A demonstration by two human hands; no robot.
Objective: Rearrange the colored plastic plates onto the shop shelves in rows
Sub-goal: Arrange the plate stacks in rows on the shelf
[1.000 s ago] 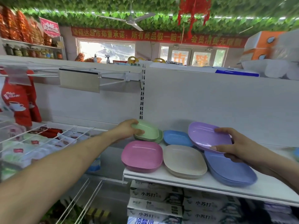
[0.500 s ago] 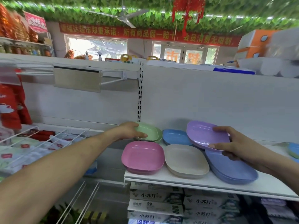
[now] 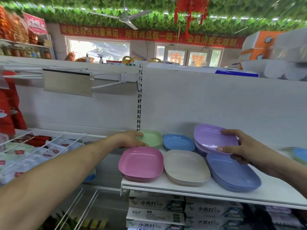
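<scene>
On the white shelf two rows of square plastic plates lie side by side. The front row holds a pink plate, a beige plate and a blue-violet stack. Behind them sit a green plate and a light blue plate. My left hand grips the left rim of the green plate at the back left. My right hand holds a tilted lilac plate by its right edge, just above another lilac plate at the back right.
A perforated upright divides the white back panel. Wire baskets with packaged goods stand to the left. Boxes of baking soda fill the shelf below. Another blue plate shows at the far right edge.
The green plate has settled lower and flatter at the back left under my left hand. My right hand and the lilac plate have barely shifted.
</scene>
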